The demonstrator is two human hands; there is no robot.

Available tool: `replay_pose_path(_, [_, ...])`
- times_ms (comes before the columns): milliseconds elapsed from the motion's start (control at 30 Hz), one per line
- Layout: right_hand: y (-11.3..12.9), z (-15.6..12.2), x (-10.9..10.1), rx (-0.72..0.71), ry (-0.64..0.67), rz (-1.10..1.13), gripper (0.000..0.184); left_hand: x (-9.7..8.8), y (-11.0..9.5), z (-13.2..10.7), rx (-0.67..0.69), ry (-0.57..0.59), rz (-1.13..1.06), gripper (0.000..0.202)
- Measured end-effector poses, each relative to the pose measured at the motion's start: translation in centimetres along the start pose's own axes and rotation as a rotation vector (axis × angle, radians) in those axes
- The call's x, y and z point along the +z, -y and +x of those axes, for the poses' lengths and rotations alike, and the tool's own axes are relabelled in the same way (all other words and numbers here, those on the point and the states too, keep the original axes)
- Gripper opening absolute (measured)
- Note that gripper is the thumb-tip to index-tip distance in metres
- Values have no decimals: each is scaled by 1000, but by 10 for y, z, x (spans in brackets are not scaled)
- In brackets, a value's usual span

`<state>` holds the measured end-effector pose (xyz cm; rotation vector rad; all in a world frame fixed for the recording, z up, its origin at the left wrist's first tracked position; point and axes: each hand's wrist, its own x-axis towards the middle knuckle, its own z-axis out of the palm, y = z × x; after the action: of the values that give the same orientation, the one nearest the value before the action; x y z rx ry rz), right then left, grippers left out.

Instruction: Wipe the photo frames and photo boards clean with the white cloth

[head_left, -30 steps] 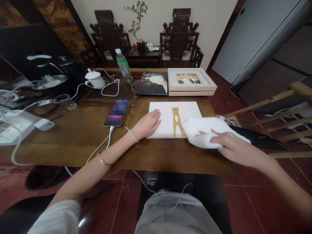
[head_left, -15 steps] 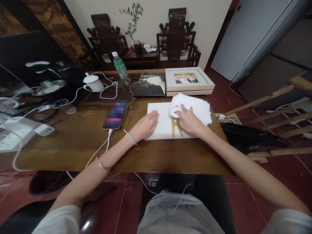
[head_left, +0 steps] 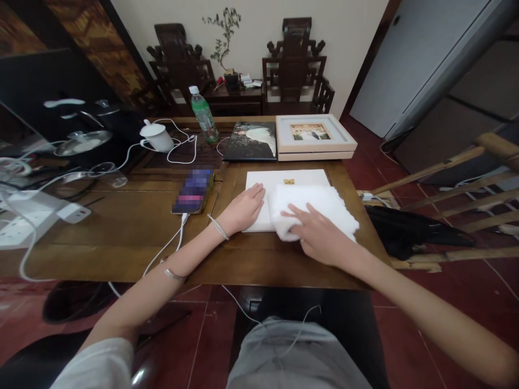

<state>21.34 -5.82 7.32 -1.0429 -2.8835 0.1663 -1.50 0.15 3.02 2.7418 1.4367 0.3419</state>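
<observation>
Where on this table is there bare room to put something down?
Bare wood lies between the phone, the power strip and the near edge, crossed by one white cable. A narrow strip runs below the left hand and right hand. The far side is crowded: cup, bottle, album, framed picture.

A home living room: carved wooden chairs (head_left: 178,62), framed photo (head_left: 311,133).

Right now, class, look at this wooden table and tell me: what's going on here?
A seated person has the right hand flat on a fluffy white cloth that covers the near part of a flat white rectangular board. The left hand rests open on the board's left edge. The board lies on the brown wooden table, a pale framed picture behind it.
</observation>
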Motion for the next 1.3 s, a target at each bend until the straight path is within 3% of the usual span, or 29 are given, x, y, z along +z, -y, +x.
replay_pose_path(167, [-48,59,2,76,-66,-31,45,1,2,0,12,5,-12,43])
replay_pose_path(300, [-51,80,9,145,-76,-100,51,2,4,-1,23,-12,-18,42])
replay_pose_path(400, [-25,65,17,171,-36,-145,50,3,4,-1,26,-10,-9,43])
replay_pose_path(600, [37,-5,24,50,-19,-128,35,4,2,0,12,-5,0,43])
replay_pose_path(733, [46,-21,18,-4,18,-66,36,6,3,0,11,-10,11,44])
replay_pose_path(867, [20,4,9,22,13,-50,43,6,4,0,19,-19,5,44])
replay_pose_path(1100, [-41,80,8,141,-56,-127,48,4,4,0,39,-29,-20,43])
replay_pose_path(1200, [-37,92,13,187,-71,-189,47,4,3,-1,20,-6,5,44])
replay_pose_path(1300, [-14,77,20,155,-48,-231,43,6,3,-3,-1,10,27,45])
